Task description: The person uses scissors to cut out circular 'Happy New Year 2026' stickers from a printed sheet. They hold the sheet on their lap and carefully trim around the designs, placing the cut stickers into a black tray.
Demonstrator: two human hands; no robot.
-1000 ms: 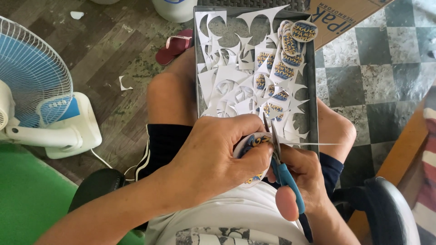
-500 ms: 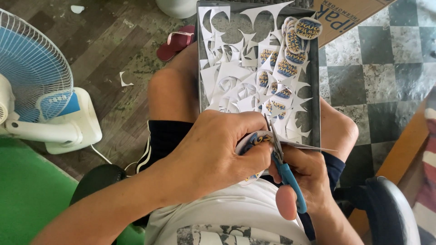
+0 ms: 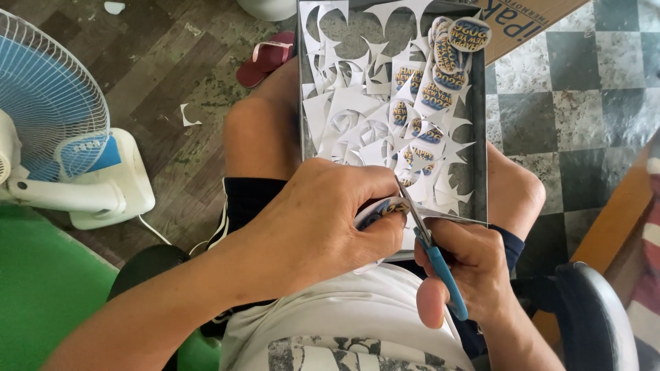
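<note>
The left hand (image 3: 316, 233) held a round printed sticker (image 3: 381, 209), its fingers (image 3: 371, 185) curled narrowly around the paper so that only the blue and gold edge showed past the thumb. The right hand (image 3: 467, 275) gripped a pair of scissors (image 3: 430, 257) with blue handles, fingers closed through and around the handles; the metal blades pointed toward the far side and met the right edge of the sticker. How far the blades stood apart could not be told, since they looked like one thin line.

Both hands worked just above the near edge of a grey tray (image 3: 479, 185) resting on the person's bare knees. In the tray lay white paper scraps (image 3: 344, 117) with curved cut-outs, spread over its left and middle parts, and a line of finished round stickers (image 3: 440, 75) along its right side, overlapping one another toward the far corner.

To the left stood a white fan (image 3: 62, 151) with a blue blade guard on a worn wooden floor (image 3: 158, 62). A red slipper (image 3: 265, 58) lay on the floor beyond the left knee. A cardboard box (image 3: 529, 17) sat at the far right on checkered tiles (image 3: 577, 103).
</note>
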